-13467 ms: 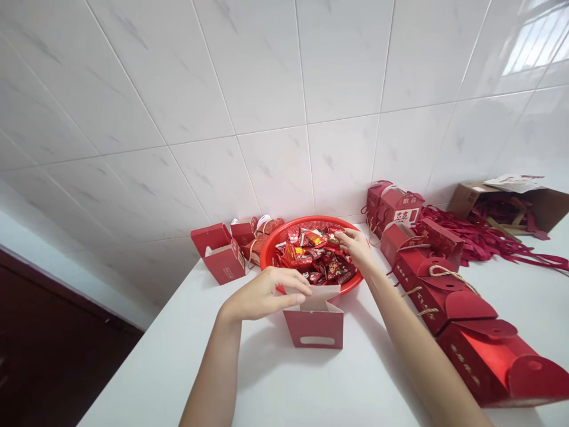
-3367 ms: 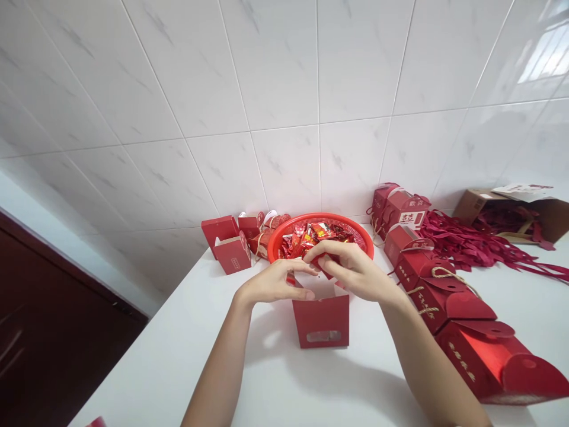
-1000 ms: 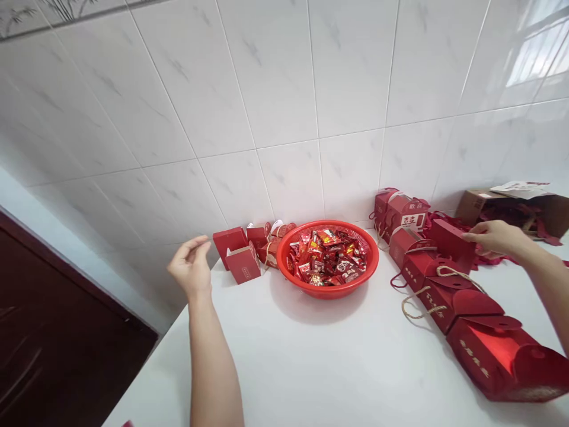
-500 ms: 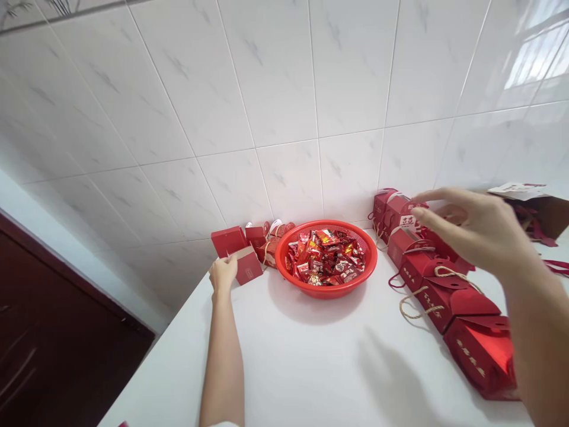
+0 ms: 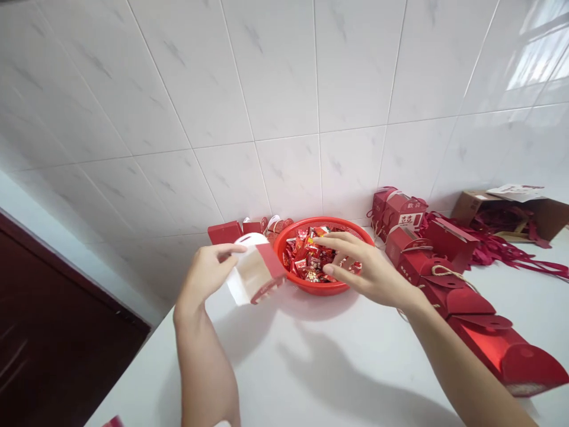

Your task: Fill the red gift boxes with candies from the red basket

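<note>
My left hand point(image 5: 208, 270) pinches the flap of a red gift box point(image 5: 260, 270), lifted off the table and tilted so its pale inside shows. Just right of it stands a red plastic basket point(image 5: 324, 290) heaped with wrapped candies point(image 5: 306, 252) in red and dark foil. Over the basket's right side hovers my right hand point(image 5: 355, 261), fingers spread and nothing held in them. Whether its fingertips touch the candies I cannot tell. More red boxes point(image 5: 224, 231) sit behind the left hand, against the wall.
A row of red gift boxes point(image 5: 471, 296), some with rope handles, runs along the right side of the white table point(image 5: 338, 379). Dark red ribbons point(image 5: 493, 252) spill from a cardboard box point(image 5: 466, 207) at the back right. A tiled wall point(image 5: 284, 178) bounds the back.
My left hand has lifted a red box from the back left and brought it nearer, its inside now showing. My right hand has moved left from above the box row to the candy basket.
</note>
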`<state>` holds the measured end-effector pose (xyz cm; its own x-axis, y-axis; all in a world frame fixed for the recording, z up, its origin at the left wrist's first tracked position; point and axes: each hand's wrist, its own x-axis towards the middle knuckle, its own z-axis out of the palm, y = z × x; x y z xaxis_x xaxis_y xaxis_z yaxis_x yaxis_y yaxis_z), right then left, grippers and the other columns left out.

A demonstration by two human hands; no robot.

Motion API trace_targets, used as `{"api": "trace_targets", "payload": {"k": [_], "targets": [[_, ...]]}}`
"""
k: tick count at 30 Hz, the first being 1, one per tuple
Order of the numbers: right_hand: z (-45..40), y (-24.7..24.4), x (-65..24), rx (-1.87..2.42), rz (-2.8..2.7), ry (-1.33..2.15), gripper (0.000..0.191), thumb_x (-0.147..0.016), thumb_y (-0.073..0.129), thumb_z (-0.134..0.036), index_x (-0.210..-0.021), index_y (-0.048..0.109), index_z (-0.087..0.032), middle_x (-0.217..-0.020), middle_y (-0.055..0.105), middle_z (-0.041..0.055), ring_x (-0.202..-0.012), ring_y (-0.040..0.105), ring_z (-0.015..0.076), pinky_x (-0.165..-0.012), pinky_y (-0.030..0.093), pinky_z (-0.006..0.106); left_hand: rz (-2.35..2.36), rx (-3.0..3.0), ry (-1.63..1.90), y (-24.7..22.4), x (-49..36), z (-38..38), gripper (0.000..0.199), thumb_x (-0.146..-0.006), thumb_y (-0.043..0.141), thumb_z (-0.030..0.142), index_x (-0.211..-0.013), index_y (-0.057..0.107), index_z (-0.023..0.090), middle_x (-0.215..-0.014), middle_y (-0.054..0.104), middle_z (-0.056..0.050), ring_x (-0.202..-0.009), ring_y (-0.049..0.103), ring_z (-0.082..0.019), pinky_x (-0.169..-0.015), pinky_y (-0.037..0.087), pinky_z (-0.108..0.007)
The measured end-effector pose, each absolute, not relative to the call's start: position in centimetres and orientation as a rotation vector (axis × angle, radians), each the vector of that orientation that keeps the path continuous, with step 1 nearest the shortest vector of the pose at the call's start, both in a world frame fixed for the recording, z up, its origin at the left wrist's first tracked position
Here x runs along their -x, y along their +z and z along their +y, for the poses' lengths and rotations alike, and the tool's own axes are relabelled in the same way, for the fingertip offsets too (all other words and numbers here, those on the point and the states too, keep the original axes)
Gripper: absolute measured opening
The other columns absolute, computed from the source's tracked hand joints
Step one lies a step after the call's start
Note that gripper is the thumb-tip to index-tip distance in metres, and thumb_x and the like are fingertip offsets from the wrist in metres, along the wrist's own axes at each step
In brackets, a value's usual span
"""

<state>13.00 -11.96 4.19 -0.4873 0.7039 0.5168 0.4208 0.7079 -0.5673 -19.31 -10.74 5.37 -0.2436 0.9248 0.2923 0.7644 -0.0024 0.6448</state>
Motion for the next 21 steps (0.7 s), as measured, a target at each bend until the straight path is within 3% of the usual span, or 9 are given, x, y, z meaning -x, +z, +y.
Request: {"api": "trace_targets", "payload": {"k": [3, 5, 7, 11, 16, 21], "targets": [[-12.3, 3.6, -11.8, 0.829, -2.317, 0.509, 0.049, -0.1, 0.052, -0.046, -0.148, 0.046, -0.04, -0.157, 0.04, 0.0084, -0.145, 0.039, 0.0325, -0.104, 0.049, 0.049, 1.75, -2.056, 0.822, 6.3, 15.9, -12.7, 0.037, -0.071, 0.055, 0.025, -0.097, 0.081, 0.023, -0.105, 0.079, -0.003, -0.092, 0.071, -0.023, -0.078, 0.055, -0.029], [-12.8, 3.4, -11.4, 0.867, -2.412, 0.531, 0.047, -0.1, 0.049, -0.051, -0.146, 0.05, -0.041, -0.165, 0.026, 0.0076, -0.146, 0.038, 0.0355, -0.105, 0.047, 0.051, 1.569, -2.176, 0.665, 6.6, 14.4, -13.8, 0.039, -0.075, 0.054, 0.023, -0.104, 0.079, 0.027, -0.112, 0.077, -0.001, -0.101, 0.069, -0.023, -0.081, 0.054, -0.029], [-13.4, 3.3, -11.2, 0.861, -2.492, 0.557, 0.046, -0.099, 0.049, -0.053, -0.141, 0.056, -0.038, -0.166, 0.022, 0.0088, -0.141, 0.045, 0.0354, -0.104, 0.049, 0.049, 1.43, -2.235, 0.54, 6.7, 13.6, -14.5, 0.04, -0.078, 0.055, 0.022, -0.109, 0.078, 0.029, -0.114, 0.077, -0.001, -0.103, 0.068, -0.022, -0.08, 0.053, -0.028], [-14.6, 3.2, -11.7, 0.819, -2.586, 0.607, 0.039, -0.095, 0.057, -0.052, -0.124, 0.069, -0.028, -0.159, 0.036, 0.0115, -0.119, 0.064, 0.0292, -0.093, 0.054, 0.04, 1.239, -2.272, 0.37, 6.7, 13.4, -14.8, 0.036, -0.08, 0.06, 0.024, -0.113, 0.076, 0.027, -0.114, 0.075, -0.002, -0.103, 0.067, -0.022, -0.076, 0.052, -0.026], [-14.4, 2.8, -13.1, 1.077, -2.639, 0.603, 0.026, -0.09, 0.067, -0.033, -0.112, 0.068, -0.021, -0.151, 0.047, 0.0132, -0.111, 0.066, 0.0283, -0.082, 0.052, 0.034, 1.116, -2.236, 0.215, 5.7, 13.4, -12.5, 0.042, -0.075, 0.067, 0.026, -0.117, 0.073, 0.026, -0.117, 0.073, -0.004, -0.106, 0.065, -0.025, -0.08, 0.052, -0.028], [-13.1, 2.1, -13.4, 1.427, -2.744, 0.56, 0.028, -0.081, 0.072, -0.026, -0.108, 0.069, -0.019, -0.11, 0.07, 0.0108, -0.096, 0.068, 0.0291, -0.07, 0.044, 0.031, 0.987, -2.084, 0.149, 3.7, 12.9, -9.7, 0.053, -0.067, 0.081, 0.036, -0.118, 0.073, 0.027, -0.125, 0.07, -0.004, -0.115, 0.063, -0.028, -0.088, 0.051, -0.029]]}}
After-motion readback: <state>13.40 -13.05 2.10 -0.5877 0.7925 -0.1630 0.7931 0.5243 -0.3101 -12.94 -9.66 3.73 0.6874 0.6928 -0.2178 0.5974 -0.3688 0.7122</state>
